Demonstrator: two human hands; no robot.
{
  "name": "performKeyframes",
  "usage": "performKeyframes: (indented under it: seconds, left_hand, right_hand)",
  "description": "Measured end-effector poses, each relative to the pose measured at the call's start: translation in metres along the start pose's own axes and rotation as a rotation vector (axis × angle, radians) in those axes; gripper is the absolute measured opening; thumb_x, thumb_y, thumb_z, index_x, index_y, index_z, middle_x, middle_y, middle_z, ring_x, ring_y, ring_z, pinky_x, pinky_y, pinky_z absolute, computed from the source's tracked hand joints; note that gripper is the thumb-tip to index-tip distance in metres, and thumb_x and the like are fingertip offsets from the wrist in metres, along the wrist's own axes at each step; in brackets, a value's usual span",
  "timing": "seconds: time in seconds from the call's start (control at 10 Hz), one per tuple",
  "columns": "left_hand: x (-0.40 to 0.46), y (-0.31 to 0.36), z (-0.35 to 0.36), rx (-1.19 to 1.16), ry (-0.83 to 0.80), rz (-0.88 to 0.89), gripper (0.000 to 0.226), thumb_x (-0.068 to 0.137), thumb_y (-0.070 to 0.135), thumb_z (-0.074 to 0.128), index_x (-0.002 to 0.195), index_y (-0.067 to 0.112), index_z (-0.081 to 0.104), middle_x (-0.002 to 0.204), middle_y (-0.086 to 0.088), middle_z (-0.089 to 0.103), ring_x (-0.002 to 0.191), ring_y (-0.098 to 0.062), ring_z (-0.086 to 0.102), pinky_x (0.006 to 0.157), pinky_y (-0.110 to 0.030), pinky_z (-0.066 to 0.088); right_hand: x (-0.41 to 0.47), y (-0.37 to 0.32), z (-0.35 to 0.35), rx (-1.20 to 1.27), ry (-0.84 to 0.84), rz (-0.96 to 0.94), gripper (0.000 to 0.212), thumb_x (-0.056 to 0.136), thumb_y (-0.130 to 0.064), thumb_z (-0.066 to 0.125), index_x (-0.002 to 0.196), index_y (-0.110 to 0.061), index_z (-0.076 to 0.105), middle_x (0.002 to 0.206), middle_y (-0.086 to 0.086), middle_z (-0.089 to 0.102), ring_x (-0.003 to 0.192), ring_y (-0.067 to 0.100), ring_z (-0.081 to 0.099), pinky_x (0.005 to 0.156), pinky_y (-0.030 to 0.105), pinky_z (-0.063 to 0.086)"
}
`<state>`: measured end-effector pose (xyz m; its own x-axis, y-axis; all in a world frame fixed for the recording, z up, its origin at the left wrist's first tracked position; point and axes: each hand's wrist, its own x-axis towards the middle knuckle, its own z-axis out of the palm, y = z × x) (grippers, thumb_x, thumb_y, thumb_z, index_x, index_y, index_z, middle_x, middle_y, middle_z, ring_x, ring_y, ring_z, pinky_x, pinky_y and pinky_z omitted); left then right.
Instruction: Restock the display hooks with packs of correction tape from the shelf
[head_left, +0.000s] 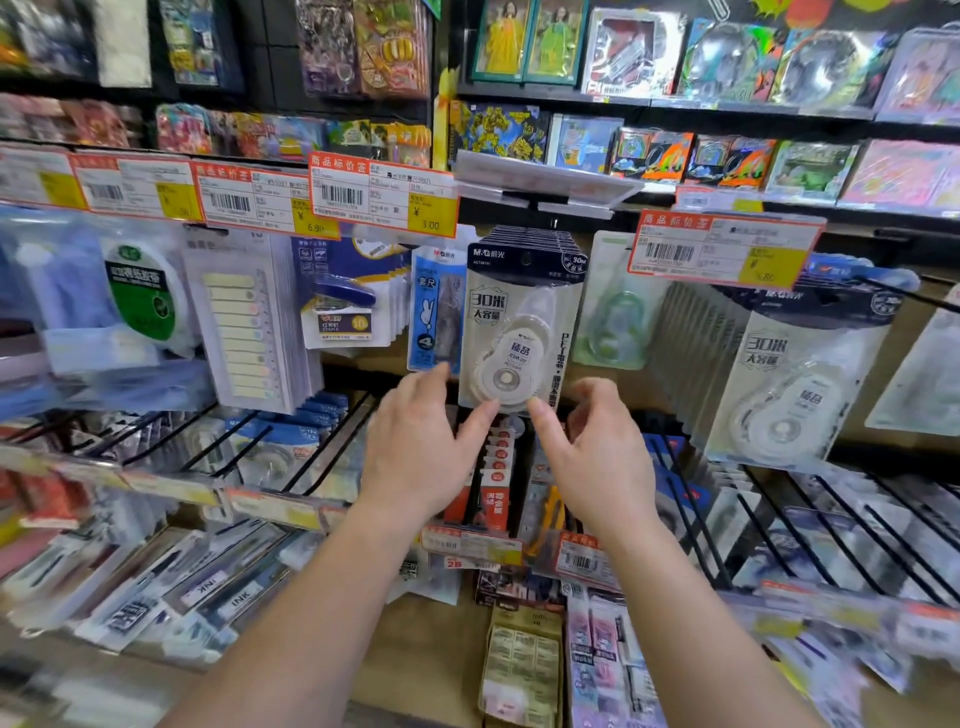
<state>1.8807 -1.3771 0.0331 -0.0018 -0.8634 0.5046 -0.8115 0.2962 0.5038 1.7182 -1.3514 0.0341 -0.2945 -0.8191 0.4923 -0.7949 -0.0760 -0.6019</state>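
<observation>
Hung upright on the hook, long axis vertical, the front correction tape pack (521, 322) just above both hands, left hand (426, 431) and right hand (592, 441) equally near, fingers spread, thumbs brushing its bottom edge, nothing pinched.

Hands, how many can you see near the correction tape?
2. The left hand is just below and left of the hanging correction tape pack, fingers touching its bottom edge. The right hand is just below and right of it.

The correction tape pack (522, 317) reads "M&G"; yellow price tag (431, 215) "3.00".
</observation>
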Motion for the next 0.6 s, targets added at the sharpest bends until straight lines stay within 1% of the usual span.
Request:
performKeyframes:
  seconds: [0.1,0.2,0.3,0.4,0.6]
  left_hand:
    - [0.001,0.003,0.001,0.074,-0.017,0.038,0.074,0.092,0.066,0.034,0.146,0.015,0.042,0.142,-0.006,0.051,0.134,-0.024,0.044,0.112,-0.044,0.035]
    - [0.000,0.008,0.001,0.168,-0.019,0.058,0.072,0.091,0.068,0.026,0.136,0.017,0.050,0.133,-0.005,0.058,0.127,-0.025,0.049,0.110,-0.047,0.034]
    - [-0.002,0.013,-0.001,0.263,-0.033,0.020,0.072,0.092,0.068,0.024,0.138,0.017,0.048,0.139,-0.005,0.055,0.133,-0.025,0.045,0.115,-0.051,0.023]
    - [-0.006,0.017,-0.005,0.326,-0.044,0.005,0.070,0.093,0.068,0.026,0.138,0.018,0.048,0.138,-0.005,0.055,0.133,-0.025,0.045,0.116,-0.051,0.021]
    - [-0.023,0.017,-0.020,0.325,-0.048,-0.009,0.065,0.093,0.065,0.033,0.140,0.022,0.045,0.141,-0.003,0.052,0.135,-0.025,0.042,0.116,-0.052,0.020]
  right_hand:
    - [0.001,0.001,0.000,-0.063,-0.058,-0.030,0.071,0.092,-0.064,0.043,0.149,-0.021,0.033,0.137,0.005,0.051,0.128,0.025,0.045,0.102,0.043,0.042]
    - [0.001,0.000,-0.003,-0.140,-0.108,-0.090,0.067,0.097,-0.060,0.035,0.152,-0.022,0.032,0.141,0.008,0.048,0.131,0.028,0.041,0.105,0.043,0.037]
    - [0.002,0.000,-0.006,-0.178,-0.105,-0.128,0.063,0.099,-0.056,0.034,0.151,-0.021,0.035,0.139,0.008,0.050,0.129,0.028,0.042,0.103,0.043,0.038]
    - [0.001,0.002,-0.010,-0.179,-0.131,-0.124,0.062,0.099,-0.056,0.034,0.152,-0.022,0.034,0.140,0.008,0.050,0.128,0.029,0.043,0.102,0.043,0.038]
    - [-0.019,0.004,-0.019,-0.163,-0.145,-0.084,0.062,0.098,-0.057,0.037,0.151,-0.026,0.034,0.140,0.008,0.050,0.126,0.030,0.044,0.099,0.044,0.041]
